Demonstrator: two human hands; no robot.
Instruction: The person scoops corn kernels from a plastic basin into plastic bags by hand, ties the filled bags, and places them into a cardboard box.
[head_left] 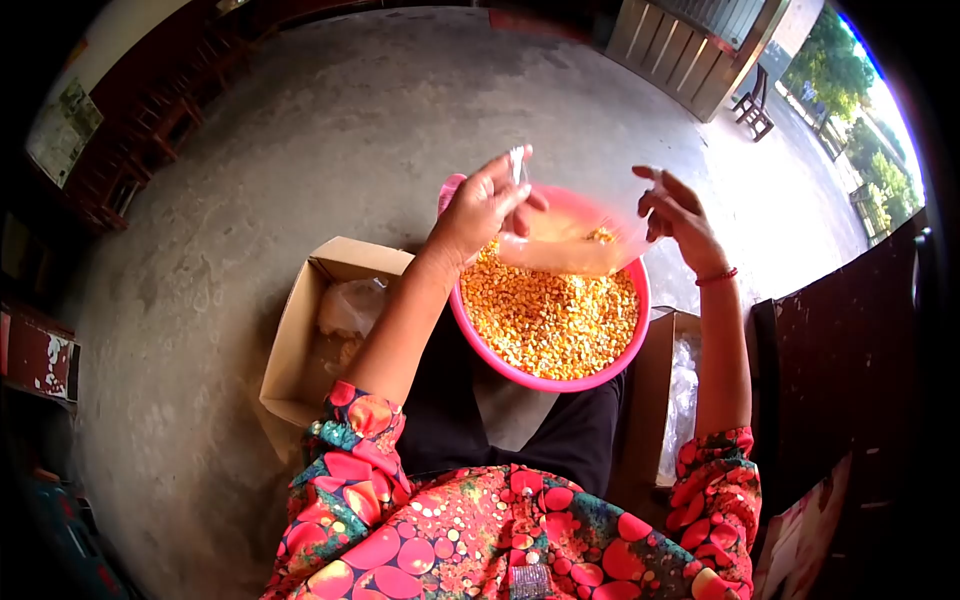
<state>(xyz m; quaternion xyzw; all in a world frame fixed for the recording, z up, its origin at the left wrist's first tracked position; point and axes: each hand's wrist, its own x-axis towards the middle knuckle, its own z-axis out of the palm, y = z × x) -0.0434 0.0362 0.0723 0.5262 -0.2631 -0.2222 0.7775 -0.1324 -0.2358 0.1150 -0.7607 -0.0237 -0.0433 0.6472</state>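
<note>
Fisheye edges; outdoor glare R.

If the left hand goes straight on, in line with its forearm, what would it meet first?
The way looks free: the left hand points out over the grey floor, though depth is unclear.

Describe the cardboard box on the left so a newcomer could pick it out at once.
Find the pink basin of yellow corn kernels in front of the person. To its left, partly behind the left forearm, is an open tan cardboard box. It looks wider than the box on the basin's right, and bare cardboard shows around its crumpled plastic.
</note>
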